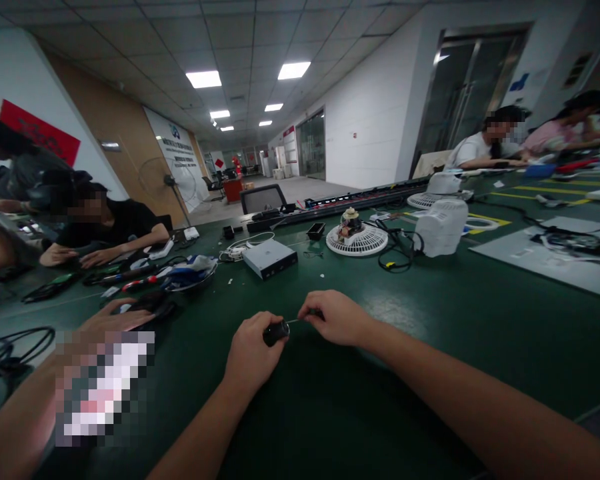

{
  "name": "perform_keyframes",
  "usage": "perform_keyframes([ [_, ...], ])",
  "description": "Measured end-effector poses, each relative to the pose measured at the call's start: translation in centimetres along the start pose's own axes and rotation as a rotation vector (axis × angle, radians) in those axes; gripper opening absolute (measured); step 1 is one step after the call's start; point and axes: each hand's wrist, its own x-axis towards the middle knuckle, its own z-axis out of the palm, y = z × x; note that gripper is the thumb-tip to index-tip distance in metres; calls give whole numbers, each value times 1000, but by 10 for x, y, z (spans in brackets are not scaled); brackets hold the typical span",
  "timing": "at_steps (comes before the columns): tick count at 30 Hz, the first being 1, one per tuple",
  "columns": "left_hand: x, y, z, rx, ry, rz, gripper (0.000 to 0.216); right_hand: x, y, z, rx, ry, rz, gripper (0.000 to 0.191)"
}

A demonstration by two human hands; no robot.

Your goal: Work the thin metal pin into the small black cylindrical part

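Note:
Just above the green tabletop, my left hand is closed around a short black cylinder that looks like a screwdriver handle. A thin metal shaft spans the small gap from the cylinder's end to my right hand. The fingers of my right hand are pinched at the shaft's other end. Something small and dark shows between them, too hidden to name. Beyond my hands lies a grey box-shaped disc drive, apart from both.
A white round fan grille with a motor, a white housing and a black cable stand at the back right. On the left, another person's hand rests near a blurred phone-like screen. Co-workers sit at both sides.

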Motion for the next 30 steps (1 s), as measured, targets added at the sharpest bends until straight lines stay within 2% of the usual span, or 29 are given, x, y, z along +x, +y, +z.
perform_keyframes([
  [5,0,-2,2,-2,-15,38,18,0,-2,-2,31,-75,-30,22],
  [9,-1,-1,1,-10,-12,51,17,0,-3,-2,-9,-4,23,21],
  [13,-1,1,0,-2,-23,46,19,0,-4,-2,23,-71,-19,22],
  [17,-1,2,0,11,-11,37,17,0,-4,-1,7,-13,19,22],
  [21,0,0,1,7,2,23,20,0,-2,0,47,-49,9,22],
  [24,0,0,0,-7,-12,42,21,0,0,1,-5,-12,61,21],
  [28,-1,3,0,4,-41,39,23,-1,0,0,-9,-120,55,18],
  [30,-1,4,0,4,-52,36,23,-1,-1,-3,-44,-149,101,17],
])
